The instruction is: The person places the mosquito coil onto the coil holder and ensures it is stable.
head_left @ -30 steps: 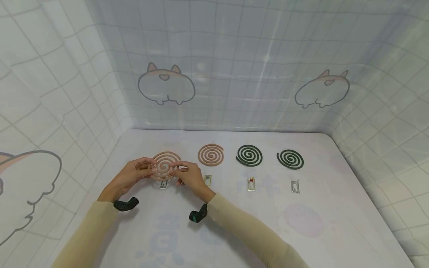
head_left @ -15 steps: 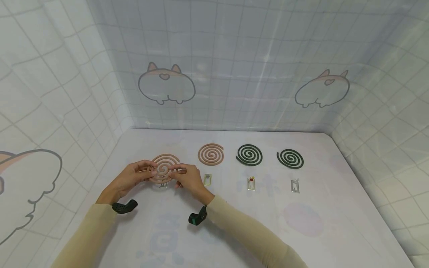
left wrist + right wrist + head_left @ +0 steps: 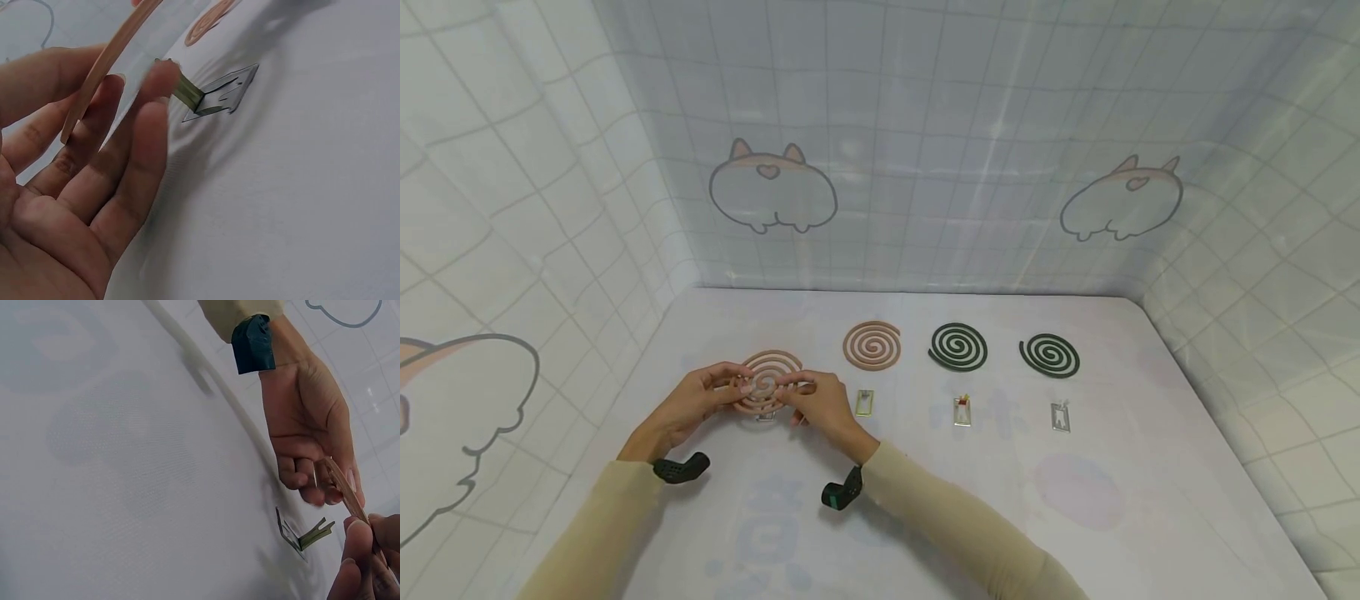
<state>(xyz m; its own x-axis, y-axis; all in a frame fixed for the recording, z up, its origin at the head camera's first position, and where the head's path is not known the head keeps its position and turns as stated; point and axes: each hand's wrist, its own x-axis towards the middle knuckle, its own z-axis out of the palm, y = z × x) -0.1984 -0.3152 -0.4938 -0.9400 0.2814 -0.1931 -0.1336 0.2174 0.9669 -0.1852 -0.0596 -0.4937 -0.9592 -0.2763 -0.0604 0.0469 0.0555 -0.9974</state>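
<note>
Between both hands (image 3: 688, 408) (image 3: 827, 408), a tan coil (image 3: 765, 382) is pinched.

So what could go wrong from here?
Snapping: the left hand and right hand both pinch the thin tan coil, so uneven pressure might crack it.

Missed seat: the coil is held above the metal stand, so lowering it off-centre could miss the raised prong.

Knock: both hands work close to that stand; a brush might shift it.
</note>
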